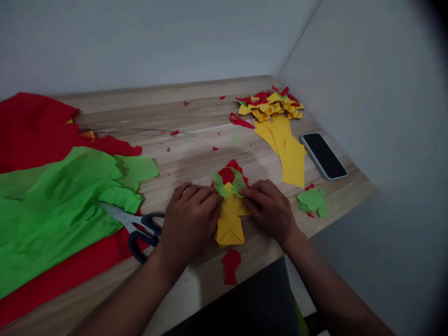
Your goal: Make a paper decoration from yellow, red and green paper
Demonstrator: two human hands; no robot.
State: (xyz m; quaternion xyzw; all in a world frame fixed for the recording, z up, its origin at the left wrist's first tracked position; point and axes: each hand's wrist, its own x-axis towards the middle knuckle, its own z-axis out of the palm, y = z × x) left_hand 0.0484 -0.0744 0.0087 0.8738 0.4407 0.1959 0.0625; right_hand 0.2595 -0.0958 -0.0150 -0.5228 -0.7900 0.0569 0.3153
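A folded yellow paper figure (pixel 231 224) lies on the wooden table in front of me. At its top, a curved green paper strip (pixel 220 181) rests over a piece of red paper (pixel 228 175). My left hand (pixel 191 219) is closed at the figure's left side, its fingertips on the green and yellow paper. From the right, my right hand (pixel 268 207) pinches the lower right end of the green strip. What lies under the left fingers is partly hidden. Just below the figure sits a small red paper scrap (pixel 231 267).
Scissors (pixel 131 221) with dark blue handles lie left of my left hand, on green paper (pixel 63 196). Red paper (pixel 35 128) is behind it. Far right hold folded paper pieces (pixel 271 105), yellow strips (pixel 289 151), a phone (pixel 324 156) and green scraps (pixel 313 201).
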